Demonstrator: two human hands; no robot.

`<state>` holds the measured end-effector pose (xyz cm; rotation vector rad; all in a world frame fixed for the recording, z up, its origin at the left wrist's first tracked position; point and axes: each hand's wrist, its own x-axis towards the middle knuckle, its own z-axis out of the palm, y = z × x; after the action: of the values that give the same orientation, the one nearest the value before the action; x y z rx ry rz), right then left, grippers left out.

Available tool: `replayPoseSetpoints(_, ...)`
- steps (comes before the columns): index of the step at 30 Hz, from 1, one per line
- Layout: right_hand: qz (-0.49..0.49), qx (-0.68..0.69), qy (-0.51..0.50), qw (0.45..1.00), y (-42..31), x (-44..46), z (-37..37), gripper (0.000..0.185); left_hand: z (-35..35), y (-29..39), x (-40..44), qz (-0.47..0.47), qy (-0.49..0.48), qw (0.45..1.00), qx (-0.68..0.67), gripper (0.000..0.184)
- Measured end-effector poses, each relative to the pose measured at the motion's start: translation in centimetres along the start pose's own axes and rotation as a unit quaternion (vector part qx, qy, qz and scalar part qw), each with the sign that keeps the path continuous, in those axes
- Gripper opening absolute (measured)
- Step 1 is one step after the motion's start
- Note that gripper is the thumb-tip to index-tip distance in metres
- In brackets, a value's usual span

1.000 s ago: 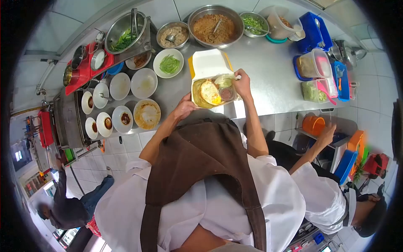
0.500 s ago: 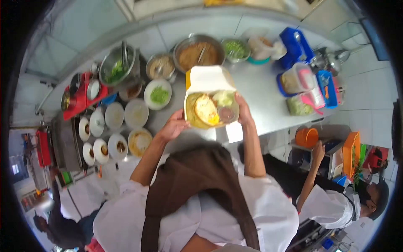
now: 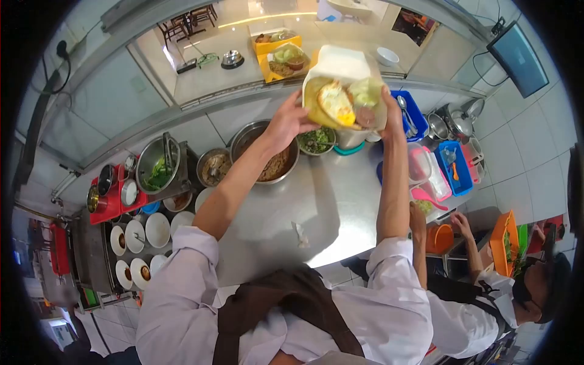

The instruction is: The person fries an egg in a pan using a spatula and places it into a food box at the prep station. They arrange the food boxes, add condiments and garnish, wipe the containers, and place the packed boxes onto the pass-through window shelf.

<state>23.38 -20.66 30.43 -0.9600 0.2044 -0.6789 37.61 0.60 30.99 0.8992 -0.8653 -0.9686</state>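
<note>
An open takeaway food box, white inside with its lid tipped back, is held up over the back of the counter by both my hands. It contains a fried egg, pale green leaves and a small clear cup of brownish sauce. My left hand grips the box's left side. On the opposite side, my right hand is closed around its edge. Beyond the box, two open yellow food boxes stand on the ledge of the serving window.
Bowls of food, including a large metal bowl, line the counter's back. White bowls stand left; blue trays and tubs stand right. A white scrap lies on the steel counter. A co-worker's hand is at right.
Both my hands have carried the food box forward and to the right, from above the counter's middle toward the serving window. My view has tilted up, showing the ledge. The co-worker has moved closer.
</note>
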Motion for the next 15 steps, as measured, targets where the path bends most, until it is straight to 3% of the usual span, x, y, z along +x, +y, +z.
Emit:
replayPoseSetpoints(7,0.011,-0.027,-0.021,0.999,-2.0,15.4,-5.6,0.049,-0.8,-3.0,13.5,0.038,0.096,0.991,-0.081,0.068)
replayPoseSetpoints(11,0.036,-0.072,-0.056,0.995,-1.8,20.2,-5.9,0.042,-1.6,-4.8,17.7,0.057,0.152,0.985,-0.053,0.079)
replayPoseSetpoints(15,0.028,-0.180,0.000,0.983,-0.7,25.8,-7.2,0.041,-1.1,-6.3,19.3,0.043,0.215,0.975,0.025,0.093)
